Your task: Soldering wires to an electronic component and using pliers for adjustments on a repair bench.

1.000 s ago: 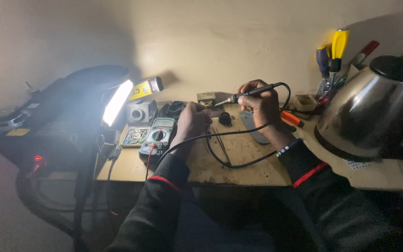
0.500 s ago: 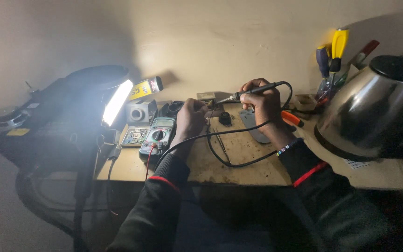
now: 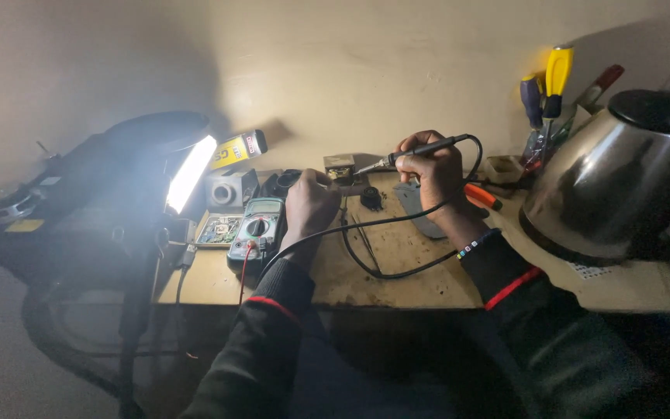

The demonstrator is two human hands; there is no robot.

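Note:
My right hand (image 3: pixel 432 172) grips a black soldering iron (image 3: pixel 416 151) like a pen, its metal tip pointing left toward a small boxy component (image 3: pixel 340 167) near the wall. The iron's black cord (image 3: pixel 374 264) loops across the wooden bench (image 3: pixel 412 271). My left hand (image 3: pixel 309 207) rests fisted on the bench beside a green multimeter (image 3: pixel 256 230), pressing down on a dark part that its fingers mostly hide. A small round black piece (image 3: pixel 371 198) lies between my hands.
A bright desk lamp (image 3: pixel 188 174) shines at the left over a small circuit board (image 3: pixel 218 230). A steel kettle (image 3: pixel 614 186) fills the right side. Screwdrivers (image 3: pixel 556 81) stand against the wall, an orange-handled tool (image 3: pixel 482 195) lies behind my right wrist.
The soldering iron tip has dipped slightly toward the boxy component. My left hand has stayed in place.

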